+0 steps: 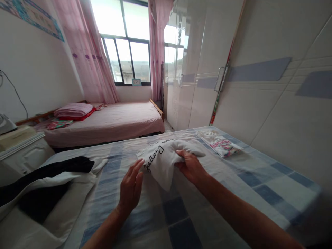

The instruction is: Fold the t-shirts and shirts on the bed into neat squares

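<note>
A white garment with black script lettering (162, 162) is bunched above the checked bedsheet, partly resting on it. My right hand (190, 166) pinches its right side, thumb on top and fingers underneath. At its left edge is my left hand (132, 181), fingers stretched out and close together, the fingertips at the cloth beside the lettering. The left hand does not grip it. Below the hands, one corner of the cloth points down toward me.
A folded white printed shirt (220, 143) lies at the bed's far right. Black and white clothes (62, 193) spread at left, near a white cabinet (24, 155). The blue-and-white bedsheet (178, 221) lies beneath. Beyond are a pink bed (124, 119) and a tall wardrobe (207, 45).
</note>
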